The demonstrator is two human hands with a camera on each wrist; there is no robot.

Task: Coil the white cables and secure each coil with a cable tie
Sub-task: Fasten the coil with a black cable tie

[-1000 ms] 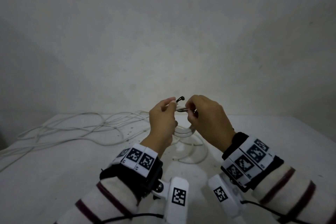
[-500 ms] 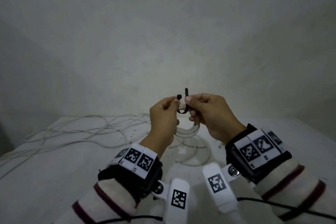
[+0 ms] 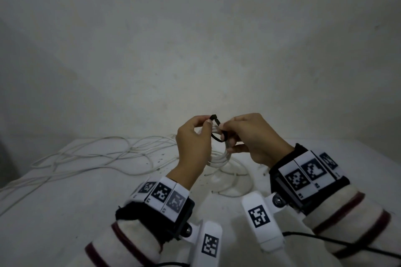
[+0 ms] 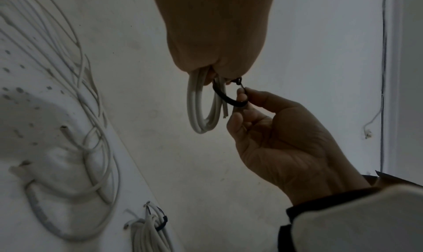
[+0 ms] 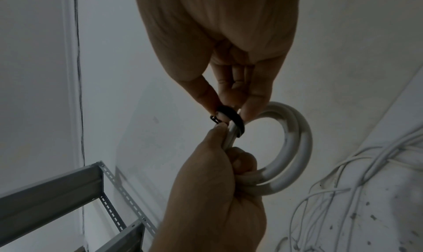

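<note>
While aloft above table point(image 3: 65, 212): coil point(image 3: 217, 159) in left hand point(image 3: 193, 145), right fingers point(image 3: 224, 136) pinching tie point(image 3: 217, 129).

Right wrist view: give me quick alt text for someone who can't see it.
The right hand pinches a black cable tie looped around a small white cable coil, which the left hand grips from below. Loose white cables lie on the table to the right; a grey metal shelf frame stands lower left.
</note>
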